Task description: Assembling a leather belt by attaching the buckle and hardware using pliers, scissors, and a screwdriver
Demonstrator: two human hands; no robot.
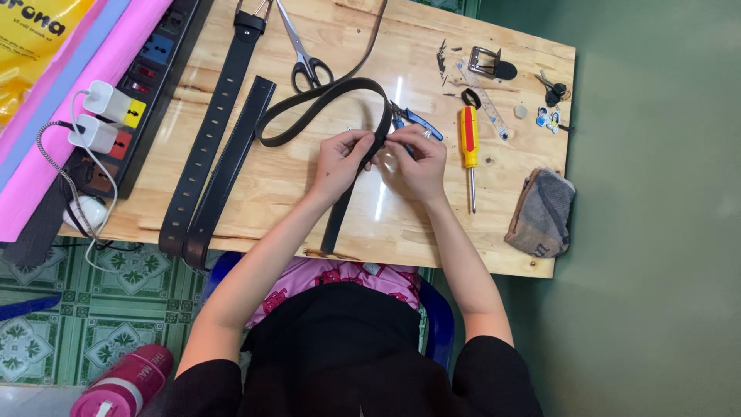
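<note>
Over the wooden table (278, 185), both hands' bent fingers pinch the black belt (324, 99).

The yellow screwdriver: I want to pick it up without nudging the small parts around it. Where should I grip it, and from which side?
Grip the yellow screwdriver by its thick yellow-and-red handle, probably coming from the near table edge on its right. It lies flat, thin shaft pointing toward the person; the right hand and blue-handled pliers crowd its left, and the clear ruler sits at its far end.

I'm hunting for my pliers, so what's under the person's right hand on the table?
Blue plier handles poke out from under the right hand, beside the black belt. The plier tips are covered by the hand.
</note>
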